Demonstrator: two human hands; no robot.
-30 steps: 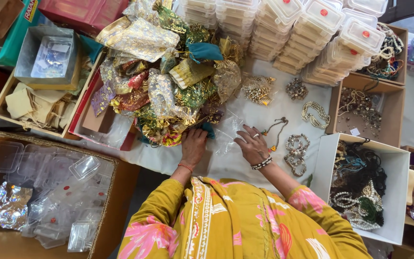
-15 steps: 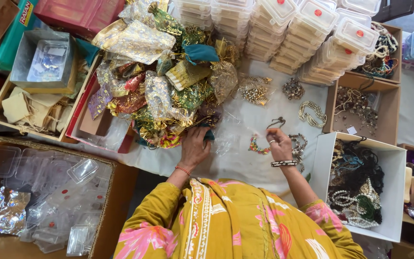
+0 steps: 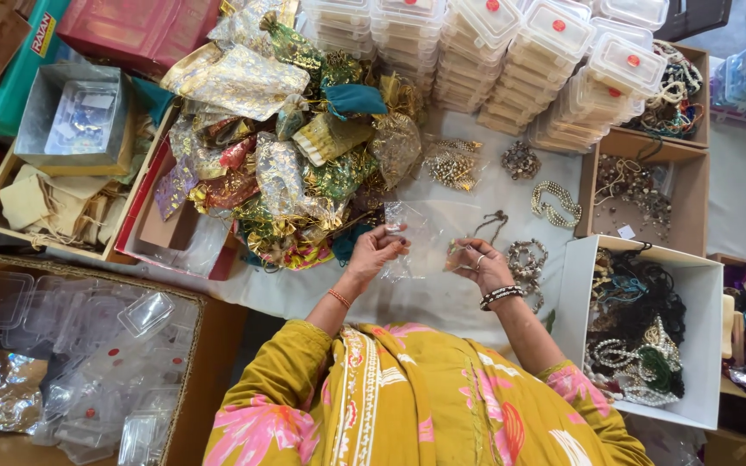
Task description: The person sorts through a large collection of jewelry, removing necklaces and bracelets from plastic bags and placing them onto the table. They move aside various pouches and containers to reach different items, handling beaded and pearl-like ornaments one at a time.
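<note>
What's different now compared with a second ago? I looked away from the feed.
The left hand left the pile of shiny pouches and lifted, now pinching a clear plastic bag by its edge. The right hand picked the colourful necklace off the white cloth and holds it at the bag's other side. The stacked clear boxes, the bead bracelets and the white box kept their places.

Item inside clear plastic pouch point(image 3: 425, 237) too blurred to tell; lidded container stacks point(image 3: 511, 43) cut off by top edge.

The tunic point(image 3: 425, 397) is mustard yellow with pink flowers. At eleven o'clock, the pouches point(image 3: 287, 147) shimmer gold, green and red. The surface point(image 3: 468, 298) is white.
</note>
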